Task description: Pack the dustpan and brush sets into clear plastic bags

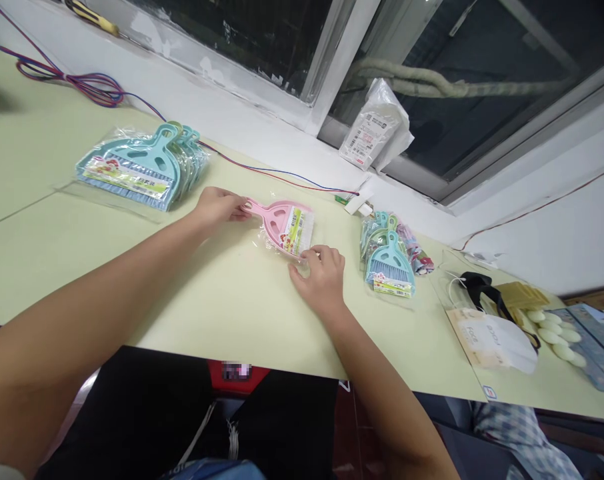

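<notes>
A small pink dustpan (277,219) with a brush, wrapped in clear plastic with a paper label, lies in the middle of the pale table. Its handle end is pinched by my left hand (219,205). At the opposite lower edge, my right hand (323,275) grips the plastic wrapping between thumb and fingers. Left of my hands leans a stack of larger wrapped turquoise dustpan sets (159,157), one brush showing under its label. To the right rests another stack of smaller wrapped dustpan sets (391,257), turquoise and green.
Red and blue cable (95,90) runs along the wall to a small white connector (358,202). A plastic-wrapped package (375,130) stands on the window ledge. At the right lie a paper bag (497,340), a black strap and pale rounded objects (555,333). A screwdriver (95,17) lies upper left.
</notes>
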Demonstrator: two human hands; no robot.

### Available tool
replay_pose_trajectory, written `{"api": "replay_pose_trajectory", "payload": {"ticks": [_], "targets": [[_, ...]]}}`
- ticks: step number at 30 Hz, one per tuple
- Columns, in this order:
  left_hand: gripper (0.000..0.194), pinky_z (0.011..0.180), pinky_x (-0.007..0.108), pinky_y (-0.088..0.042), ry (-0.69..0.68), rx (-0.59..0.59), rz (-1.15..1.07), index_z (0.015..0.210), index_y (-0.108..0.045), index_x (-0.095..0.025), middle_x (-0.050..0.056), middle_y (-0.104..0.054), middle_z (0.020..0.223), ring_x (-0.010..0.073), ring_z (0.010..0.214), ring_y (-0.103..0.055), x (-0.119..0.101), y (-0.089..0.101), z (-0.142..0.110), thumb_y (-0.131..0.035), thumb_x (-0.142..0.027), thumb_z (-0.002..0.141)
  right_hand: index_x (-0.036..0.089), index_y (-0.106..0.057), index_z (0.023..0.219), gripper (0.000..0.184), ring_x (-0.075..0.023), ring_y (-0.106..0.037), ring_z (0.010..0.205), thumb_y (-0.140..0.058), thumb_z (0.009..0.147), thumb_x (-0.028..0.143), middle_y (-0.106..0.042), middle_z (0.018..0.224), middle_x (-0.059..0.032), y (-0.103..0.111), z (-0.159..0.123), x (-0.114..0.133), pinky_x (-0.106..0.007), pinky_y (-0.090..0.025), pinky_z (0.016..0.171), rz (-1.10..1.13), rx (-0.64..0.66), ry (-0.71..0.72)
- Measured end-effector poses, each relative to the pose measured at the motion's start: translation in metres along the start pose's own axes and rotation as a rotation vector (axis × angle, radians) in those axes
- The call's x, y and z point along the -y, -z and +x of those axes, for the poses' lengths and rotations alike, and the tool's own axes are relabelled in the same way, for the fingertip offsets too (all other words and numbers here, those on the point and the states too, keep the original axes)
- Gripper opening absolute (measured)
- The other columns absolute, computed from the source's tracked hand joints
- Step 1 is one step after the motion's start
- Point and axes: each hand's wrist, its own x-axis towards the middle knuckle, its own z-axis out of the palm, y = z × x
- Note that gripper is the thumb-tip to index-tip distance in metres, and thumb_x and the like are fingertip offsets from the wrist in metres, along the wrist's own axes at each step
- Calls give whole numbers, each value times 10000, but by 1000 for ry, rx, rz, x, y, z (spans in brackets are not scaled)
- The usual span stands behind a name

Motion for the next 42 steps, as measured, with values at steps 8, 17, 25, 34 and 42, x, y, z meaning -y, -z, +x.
{"api": "replay_pose_trajectory", "payload": {"ticks": [8, 17, 25, 34, 42], "targets": [[105, 786, 369, -626, 20, -1, 0, 778, -745, -126, 139, -750, 774, 253, 796, -737, -3, -1, -3, -799, -181, 707, 223, -677, 911, 85, -253, -554, 954, -599, 913, 258, -674, 963, -74, -2, -3, -2, -417, -365, 865, -7, -17, -49], [84, 810, 393, -621, 15, -19, 16, 770, -740, -100, 162, -759, 828, 239, 747, -739, -3, 1, 0, -759, -176, 740, 213, -615, 752, 65, -236, -557, 856, -614, 814, 192, -658, 827, -43, -1, 0, -8, -388, -374, 815, 74, -11, -219], [125, 822, 375, -624, 13, 1, -16, 776, -746, -116, 158, -764, 844, 240, 779, -741, -2, 3, 1, -804, -209, 715, 217, -616, 684, 92, -255, -548, 905, -622, 775, 208, -630, 876, -55, -4, 1, -18, -401, -406, 839, 186, 8, -336], [146, 769, 368, -636, -27, 6, 6, 751, -740, -109, 154, -746, 771, 253, 759, -744, 2, -3, -1, -822, -210, 685, 217, -621, 793, 129, -265, -551, 920, -680, 828, 326, -655, 903, -61, -5, 2, -14, -400, -378, 842, 107, 15, -331], [173, 765, 382, -636, -56, 61, 48, 750, -745, -97, 165, -746, 763, 247, 732, -736, 0, -16, -14, -834, -231, 687, 217, -604, 1021, 170, -263, -576, 904, -620, 883, 317, -704, 851, -35, -5, 2, -17, -387, -325, 829, 72, 34, -323]]}}
